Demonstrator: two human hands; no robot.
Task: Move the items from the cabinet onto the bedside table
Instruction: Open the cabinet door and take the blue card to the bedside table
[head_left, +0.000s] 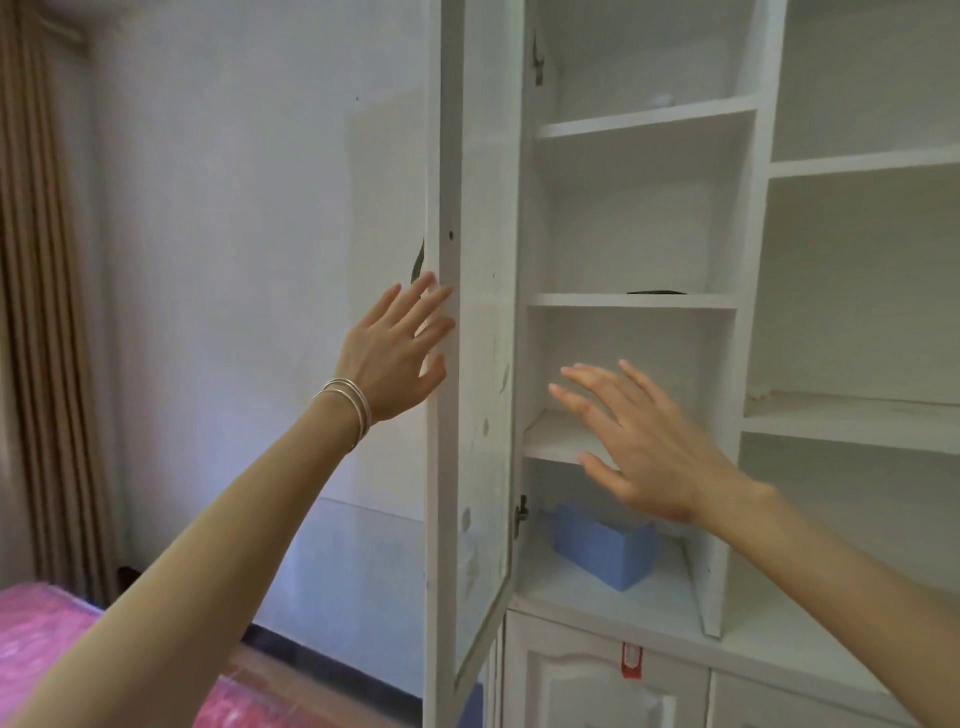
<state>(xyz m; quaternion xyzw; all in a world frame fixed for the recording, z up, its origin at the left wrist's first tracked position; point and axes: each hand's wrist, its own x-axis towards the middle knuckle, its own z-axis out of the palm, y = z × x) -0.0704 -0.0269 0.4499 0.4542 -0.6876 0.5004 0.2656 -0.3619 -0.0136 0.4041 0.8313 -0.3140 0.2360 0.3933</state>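
A tall white cabinet (748, 218) stands with its glass door (478, 364) swung wide. My left hand (397, 348) lies with straight fingers against the door's outer edge. My right hand (649, 441) hovers flat and spread in front of the middle shelf, holding nothing. A blue box (602, 545) sits on the lowest open shelf, below my right hand. A thin dark flat item (655, 292) lies on the shelf above. A small pale object (662, 100) rests on the top shelf, barely visible.
A second bank of white shelves (862, 166) is to the right. Lower cabinet doors (597, 675) carry a red sticker (631, 660). A pink bed cover (36, 629) lies at the lower left, a brown curtain (36, 312) hangs at left, a white wall behind.
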